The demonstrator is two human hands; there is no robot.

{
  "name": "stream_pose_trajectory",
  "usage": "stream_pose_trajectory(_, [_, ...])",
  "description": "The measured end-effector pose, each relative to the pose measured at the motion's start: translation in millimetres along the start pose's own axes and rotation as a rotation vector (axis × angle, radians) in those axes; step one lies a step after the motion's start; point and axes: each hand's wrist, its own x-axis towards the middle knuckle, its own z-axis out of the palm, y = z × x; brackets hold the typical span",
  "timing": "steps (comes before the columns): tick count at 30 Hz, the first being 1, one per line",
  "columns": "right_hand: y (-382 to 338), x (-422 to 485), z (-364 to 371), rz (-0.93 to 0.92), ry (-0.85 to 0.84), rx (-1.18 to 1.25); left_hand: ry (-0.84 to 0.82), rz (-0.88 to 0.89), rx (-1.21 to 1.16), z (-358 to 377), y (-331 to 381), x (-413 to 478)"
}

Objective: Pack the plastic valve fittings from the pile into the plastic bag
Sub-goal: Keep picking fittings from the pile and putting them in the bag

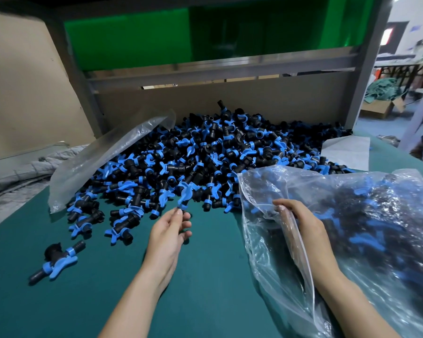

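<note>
The pile of valve fittings (205, 152) spreads across the centre of the frame on the green table (205, 289). It is a loose heap of black barbed bodies with blue wing handles. At the right of the frame lies the plastic bag (274, 252), already well filled, its thin clear film crumpled and sagging. That film looks slippery and floppy, so the mouth probably needs holding open. The right hand (300, 223) does this, fingers curled round the bag's edge at lower right of centre. The left hand (171, 230), at lower centre, appears to pinch one valve fitting (185, 195) by its blue handle at the pile's near edge, though blur makes the contact unsure. Each fitting looks light, rigid and tough. The handle or the barbed stem gives the surest grip, and several could likely be scooped at once.
</note>
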Motion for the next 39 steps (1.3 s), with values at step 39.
stream_pose_trajectory(39, [-80, 26, -52, -0.313, 0.217, -0.088, -0.158, 0.172, 0.239, 72, 4, -56])
